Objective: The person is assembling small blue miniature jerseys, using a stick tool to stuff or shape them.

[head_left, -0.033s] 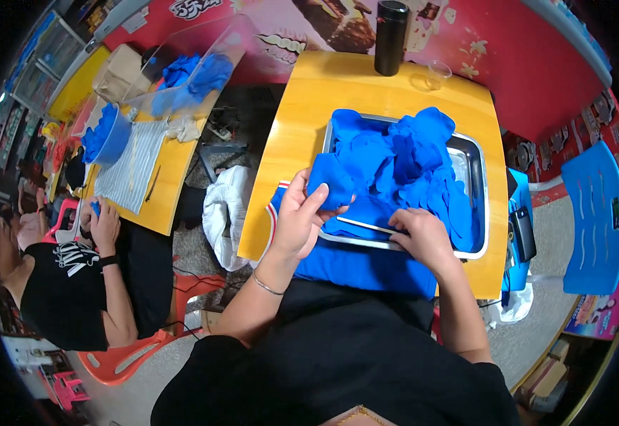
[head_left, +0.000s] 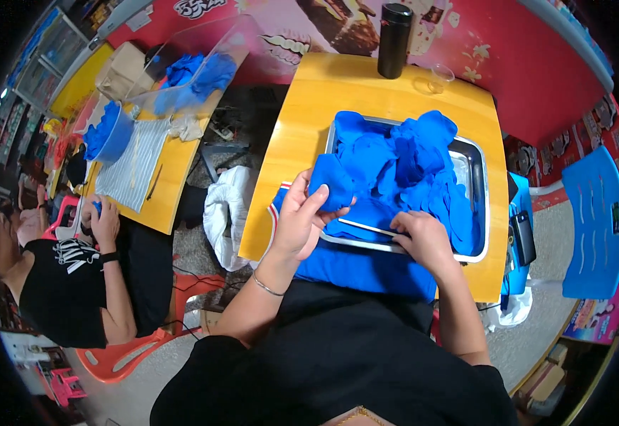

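Note:
My left hand (head_left: 302,216) pinches a rounded piece of blue fabric (head_left: 331,180) between thumb and fingers, above the near left corner of a metal tray. In my right hand (head_left: 424,239) is a thin white stick (head_left: 367,226), gripped at its right end and pointing left toward my left hand. The metal tray (head_left: 477,167) holds a heap of blue fabric pieces (head_left: 426,153) with rounded edges. Part of the heap is hidden behind my left hand. Under the tray's near edge, a blue cloth (head_left: 366,272) lies across my lap.
On the yellow table (head_left: 302,89) stand a black bottle (head_left: 395,41) and a clear cup (head_left: 440,78) at the back. A blue chair (head_left: 593,224) is at right. At left, a co-worker in black (head_left: 64,291) sits beside another table with a blue tub (head_left: 115,135) and a clear bin (head_left: 203,74).

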The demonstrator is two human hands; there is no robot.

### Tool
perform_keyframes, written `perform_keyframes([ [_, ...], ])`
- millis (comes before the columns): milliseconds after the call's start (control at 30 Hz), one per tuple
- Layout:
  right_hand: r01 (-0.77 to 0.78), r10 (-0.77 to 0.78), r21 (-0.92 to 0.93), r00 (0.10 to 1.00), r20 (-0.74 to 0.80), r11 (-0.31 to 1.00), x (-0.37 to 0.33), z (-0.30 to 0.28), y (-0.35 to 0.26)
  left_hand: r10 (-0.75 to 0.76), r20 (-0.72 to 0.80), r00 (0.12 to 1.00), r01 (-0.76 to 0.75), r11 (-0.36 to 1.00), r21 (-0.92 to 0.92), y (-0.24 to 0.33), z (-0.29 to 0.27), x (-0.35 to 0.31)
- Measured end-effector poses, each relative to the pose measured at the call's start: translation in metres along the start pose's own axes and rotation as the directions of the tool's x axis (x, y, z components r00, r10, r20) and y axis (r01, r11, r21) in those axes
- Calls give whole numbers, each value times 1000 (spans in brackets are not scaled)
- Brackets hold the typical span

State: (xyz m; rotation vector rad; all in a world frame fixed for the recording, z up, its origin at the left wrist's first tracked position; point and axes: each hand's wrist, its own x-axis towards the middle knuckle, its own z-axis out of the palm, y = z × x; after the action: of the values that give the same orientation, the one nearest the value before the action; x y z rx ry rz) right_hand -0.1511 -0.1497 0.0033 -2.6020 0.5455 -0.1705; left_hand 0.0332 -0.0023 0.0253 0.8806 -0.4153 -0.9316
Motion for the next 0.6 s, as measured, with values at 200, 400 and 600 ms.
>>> perform_keyframes([
  [200, -34, 43, 186, 998, -48, 982, -5, -10, -5, -52, 16, 999, 54, 987, -152, 6, -14, -7],
  [400, 25, 83, 278, 925, -371, 960, -18, -29, -30, -39, -104, 994, 20, 985, -170, 6, -13, -4],
  [600, 149, -66, 136, 873, -484, 979, -20, -29, -42, 59, -36, 998, -61, 997, -54, -1, -7, -3],
])
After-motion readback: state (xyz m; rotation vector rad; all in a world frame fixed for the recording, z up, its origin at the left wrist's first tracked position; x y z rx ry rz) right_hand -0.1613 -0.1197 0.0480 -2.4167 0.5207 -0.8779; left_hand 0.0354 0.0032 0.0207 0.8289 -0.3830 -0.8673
